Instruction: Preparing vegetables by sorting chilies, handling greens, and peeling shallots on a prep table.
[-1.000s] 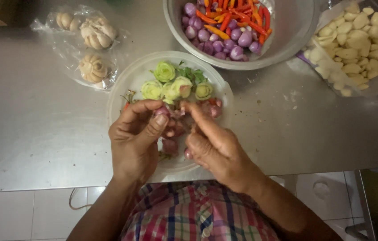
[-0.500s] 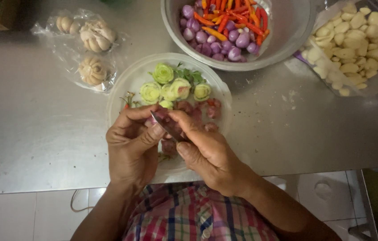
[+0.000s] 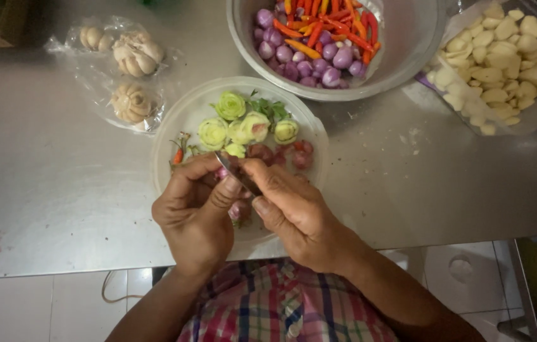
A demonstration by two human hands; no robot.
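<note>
- The landmark here is the clear plate [image 3: 179, 120], a round see-through dish on the grey steel table [image 3: 46, 209].
- Both hands are just over the near side of the clear plate, close together and touching.
- The left hand [image 3: 195, 215] has its fingers curled shut around a small purple shallot [image 3: 221, 173]. Only a little pink bit of it peeks out by the thumb.
- The right hand [image 3: 297, 215] has its fingers closed on a small knife [image 3: 235, 172]. The thin grey blade points at the shallot and seems to touch it.
- So the step in hand looks like peeling or trimming the shallot with the knife.
- I think the next move needs a small, careful pull of the blade, with the left thumb kept out of its way.
- On the clear plate lie green cut ends [image 3: 230, 106], some leafy bits and reddish shallot skins [image 3: 300, 152]. A tiny red chili bit [image 3: 178, 155] lies at its left edge.
- Behind the clear plate, a bit to the right, stands a metal bowl [image 3: 420, 38] with peeled purple shallots and red and orange chilies.
- Far right of the clear plate is a clear tub of peeled garlic cloves [image 3: 496, 63].
- Left of the clear plate, just beside it, is a plastic bag with whole garlic bulbs [image 3: 130, 101].
</note>
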